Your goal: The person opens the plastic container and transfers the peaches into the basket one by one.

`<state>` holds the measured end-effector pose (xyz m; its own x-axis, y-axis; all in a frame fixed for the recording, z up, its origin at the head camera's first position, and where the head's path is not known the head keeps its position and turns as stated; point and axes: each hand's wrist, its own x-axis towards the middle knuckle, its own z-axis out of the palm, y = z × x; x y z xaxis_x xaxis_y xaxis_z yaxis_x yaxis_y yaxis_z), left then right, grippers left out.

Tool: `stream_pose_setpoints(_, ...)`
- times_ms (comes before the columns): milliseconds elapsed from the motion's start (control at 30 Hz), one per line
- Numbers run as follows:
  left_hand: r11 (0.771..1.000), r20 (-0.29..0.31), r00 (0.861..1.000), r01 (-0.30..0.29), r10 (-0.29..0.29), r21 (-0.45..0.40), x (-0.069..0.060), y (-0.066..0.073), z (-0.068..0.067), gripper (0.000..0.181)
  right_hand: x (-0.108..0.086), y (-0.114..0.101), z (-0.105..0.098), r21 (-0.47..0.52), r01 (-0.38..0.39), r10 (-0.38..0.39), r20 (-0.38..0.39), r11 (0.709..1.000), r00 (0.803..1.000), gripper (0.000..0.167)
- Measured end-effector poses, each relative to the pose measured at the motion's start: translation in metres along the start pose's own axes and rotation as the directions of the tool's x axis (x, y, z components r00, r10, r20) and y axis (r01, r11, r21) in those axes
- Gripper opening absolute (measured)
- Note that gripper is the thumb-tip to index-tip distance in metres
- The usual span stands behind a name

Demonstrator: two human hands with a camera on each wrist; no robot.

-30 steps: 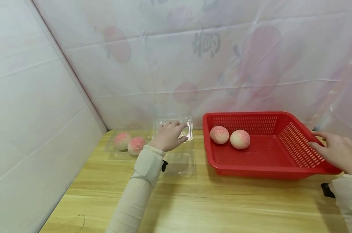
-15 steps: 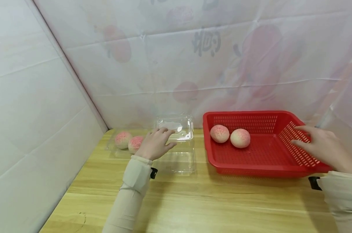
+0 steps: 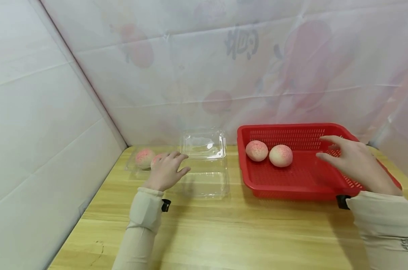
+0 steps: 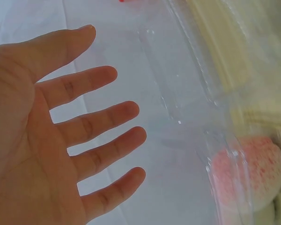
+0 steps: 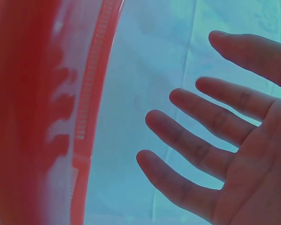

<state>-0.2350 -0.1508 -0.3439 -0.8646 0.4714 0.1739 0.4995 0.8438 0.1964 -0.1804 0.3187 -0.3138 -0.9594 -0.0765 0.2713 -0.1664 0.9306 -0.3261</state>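
My left hand hovers with spread fingers in front of a clear plastic clamshell box and holds nothing. Inside that box lie two round pink-and-white peaches, the left peach in full view and the right peach partly behind the hand. Beside it stands a second clear clamshell box, its lid raised at the back. My right hand, fingers apart and holding nothing, is above the right part of a red plastic basket. Two more peaches sit at the basket's left, a left peach and a right peach.
A wooden table carries the boxes and basket. White printed cloth hangs close behind them, and a white cloth side wall borders the left.
My left hand has drawn back left and toward me from the box with the raised lid. My right hand has left the basket's right rim and moved left above the basket.
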Motion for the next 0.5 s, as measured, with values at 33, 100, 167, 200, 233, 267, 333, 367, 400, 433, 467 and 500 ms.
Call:
stream_pose_setpoints(33,1.0,-0.007,1.0,0.006,-0.006,0.002,-0.002,-0.002,0.0,0.042,0.001,-0.003,0.001,0.017,0.005,-0.005,-0.001,1.0,1.0,0.056)
stream_pose_setpoints(100,1.0,-0.018,1.0,0.021,-0.021,0.008,-0.005,-0.006,0.0,0.041,0.004,-0.008,0.004,0.056,0.01,-0.01,0.001,0.998,1.0,0.059)
stream_pose_setpoints(167,1.0,-0.028,0.999,0.03,-0.03,0.005,-0.008,-0.01,0.001,0.041,0.006,-0.013,0.006,0.077,0.01,-0.011,0.008,0.997,1.0,0.061)
stream_pose_setpoints(200,1.0,-0.033,0.999,0.03,-0.03,0.006,-0.01,-0.012,0.001,0.041,0.007,-0.015,0.007,0.081,0.01,-0.011,0.011,0.997,1.0,0.061)
stream_pose_setpoints(233,1.0,-0.039,0.999,0.028,-0.028,0.003,-0.011,-0.013,0.001,0.041,0.008,-0.017,0.008,0.082,0.01,-0.011,0.01,0.997,1.0,0.061)
stream_pose_setpoints(267,1.0,-0.044,0.999,0.028,-0.028,0.0,-0.013,-0.015,0.001,0.042,0.009,-0.019,0.009,0.084,0.011,-0.012,0.011,0.996,1.0,0.061)
stream_pose_setpoints(333,0.999,-0.052,0.998,0.032,-0.033,-0.016,-0.016,-0.019,0.002,0.044,0.009,-0.022,0.009,0.087,0.013,-0.013,0.005,0.996,1.0,0.06)
stream_pose_setpoints(367,0.999,-0.057,0.998,0.036,-0.037,-0.029,-0.018,-0.021,0.002,0.045,0.009,-0.022,0.008,0.088,0.012,-0.012,0.004,0.996,1.0,0.059)
stream_pose_setpoints(400,0.999,-0.066,0.997,0.039,-0.041,-0.037,-0.02,-0.024,0.002,0.045,0.009,-0.024,0.008,0.088,0.011,-0.011,0.001,0.996,1.0,0.058)
stream_pose_setpoints(433,0.998,-0.076,0.996,0.041,-0.044,-0.042,-0.022,-0.026,0.002,0.045,0.009,-0.024,0.007,0.09,0.013,-0.013,-0.002,0.996,1.0,0.057)
stream_pose_setpoints(467,0.998,-0.089,0.995,0.04,-0.044,-0.041,-0.024,-0.029,0.002,0.044,0.009,-0.025,0.007,0.094,0.013,-0.013,-0.003,0.995,1.0,0.056)
stream_pose_setpoints(500,0.999,-0.103,0.994,0.038,-0.042,-0.038,-0.026,-0.032,0.003,0.042,0.01,-0.027,0.006,0.1,0.015,-0.015,-0.003,0.995,1.0,0.056)
